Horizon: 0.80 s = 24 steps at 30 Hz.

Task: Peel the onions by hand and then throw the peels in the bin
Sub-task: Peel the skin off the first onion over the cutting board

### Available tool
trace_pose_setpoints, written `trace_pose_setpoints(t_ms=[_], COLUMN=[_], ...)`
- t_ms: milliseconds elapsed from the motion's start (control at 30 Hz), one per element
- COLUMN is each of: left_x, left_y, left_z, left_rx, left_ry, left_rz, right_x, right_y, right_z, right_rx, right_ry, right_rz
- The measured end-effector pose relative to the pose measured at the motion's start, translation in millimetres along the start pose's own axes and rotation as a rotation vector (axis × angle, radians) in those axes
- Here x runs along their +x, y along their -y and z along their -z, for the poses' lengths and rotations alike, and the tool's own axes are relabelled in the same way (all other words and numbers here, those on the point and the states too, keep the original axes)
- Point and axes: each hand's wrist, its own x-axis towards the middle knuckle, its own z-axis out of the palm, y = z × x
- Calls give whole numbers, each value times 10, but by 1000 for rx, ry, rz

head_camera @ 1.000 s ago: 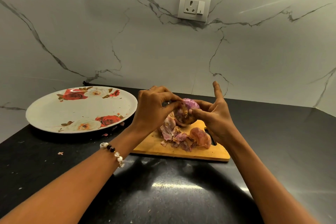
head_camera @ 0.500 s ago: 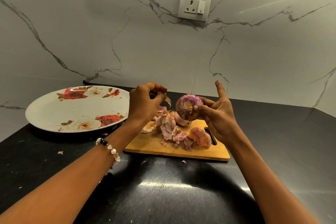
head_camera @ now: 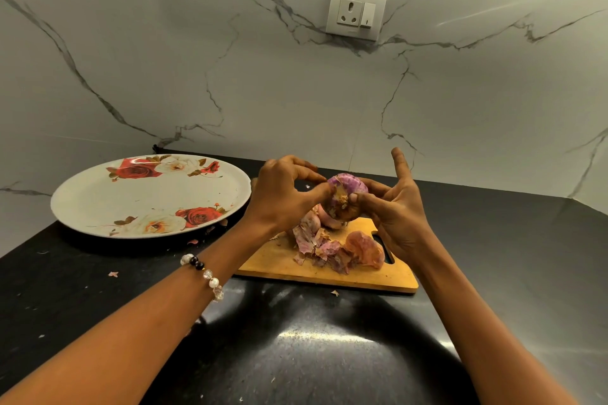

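right hand (head_camera: pixel 396 207) grips the onion (head_camera: pixel 345 199) above the cutting board (head_camera: pixel 279 261), index finger straight up | left hand (head_camera: pixel 283 197) pinches skin at the onion's near end | peels (head_camera: pixel 332 245) heaped on board | black counter (head_camera: pixel 296 355), marble wall (head_camera: pixel 263 76), socket (head_camera: pixel 356 11) | rose-patterned plate (head_camera: pixel 98 200) at left

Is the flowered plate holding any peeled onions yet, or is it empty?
Empty. The plate shows only its rose print; the peels lie on the cutting board.
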Motion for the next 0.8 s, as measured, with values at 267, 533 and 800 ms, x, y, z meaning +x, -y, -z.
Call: trace_pose_setpoints(t_ms=[267, 533, 800], left_x=[-5, 6, 17], left_y=[15, 82, 59], left_z=[-9, -8, -25], left_rx=[102, 108, 130], left_ry=[-24, -118, -144], left_rz=[5, 13, 96], right_x=[-12, -12, 16], right_y=[-27, -34, -19], right_z=[-22, -10, 31], right_rx=[-134, -80, 93], right_ry=[38, 45, 107], right_rz=[66, 81, 26])
